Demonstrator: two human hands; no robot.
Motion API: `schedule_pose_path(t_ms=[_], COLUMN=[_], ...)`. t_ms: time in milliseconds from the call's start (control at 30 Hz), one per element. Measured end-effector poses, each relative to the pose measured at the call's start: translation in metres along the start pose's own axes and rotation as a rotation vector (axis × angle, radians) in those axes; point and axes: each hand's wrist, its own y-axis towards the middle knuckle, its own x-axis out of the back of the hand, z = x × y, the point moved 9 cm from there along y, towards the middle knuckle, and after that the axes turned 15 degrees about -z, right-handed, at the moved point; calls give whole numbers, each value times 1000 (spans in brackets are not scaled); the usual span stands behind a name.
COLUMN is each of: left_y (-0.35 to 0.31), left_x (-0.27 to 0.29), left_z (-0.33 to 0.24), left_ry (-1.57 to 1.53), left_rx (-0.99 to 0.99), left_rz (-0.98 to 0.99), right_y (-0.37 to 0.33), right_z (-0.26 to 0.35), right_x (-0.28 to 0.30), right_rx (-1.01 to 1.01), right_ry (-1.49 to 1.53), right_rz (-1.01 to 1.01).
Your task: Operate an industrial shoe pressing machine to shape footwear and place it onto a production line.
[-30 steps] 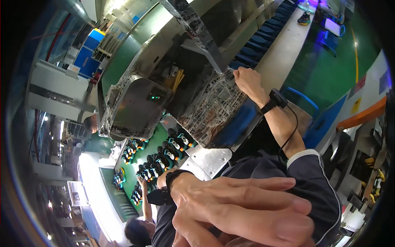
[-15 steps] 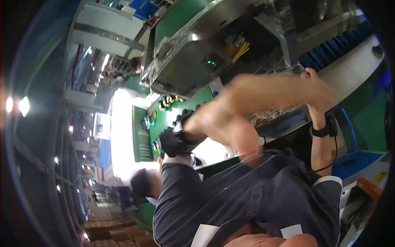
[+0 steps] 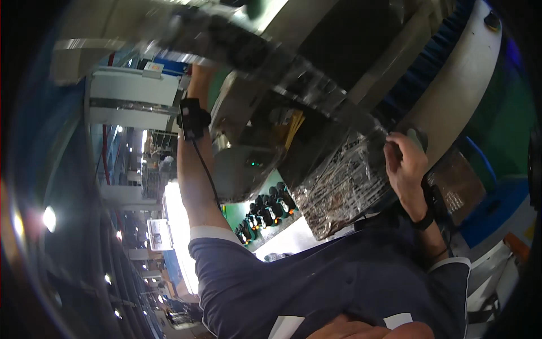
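Workshop lights (image 3: 49,219) glare off to the left, a pale worktop (image 3: 466,104) curves along the right, and there's the film-wrapped bar (image 3: 316,79), its long axis slanting from upper left down toward the worktop's left edge! The right hand (image 3: 405,163) is nearest that lower end, fingers curled in, grip too hard to call; the left hand (image 3: 200,76) is partly behind the bar's upper stretch, fingers hidden, so apart or together I can't tell

Dark shoes (image 3: 272,205) stand lined up near a glaring white strip (image 3: 179,237).
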Motion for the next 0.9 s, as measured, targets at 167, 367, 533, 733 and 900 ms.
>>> schedule_pose_path(t_ms=[167,367,533,733,900], left_y=[85,143,165,124,62], left_x=[-53,-102,-121,-121,-74], left_z=[39,104,137,110,41], left_ry=[496,521,356,273,171], left_rx=[-170,-232,-14,121,88], left_rz=[-102,-15,160,422,478], right_y=[5,7,7,5,7], right_z=[-7,-19,-20,-19,-13], right_x=[3,1,-2,1,7], right_rx=[-11,-93,-57,-53,-10], right_ry=[54,35,53,88,103], right_rz=[-50,7,15,18,-29])
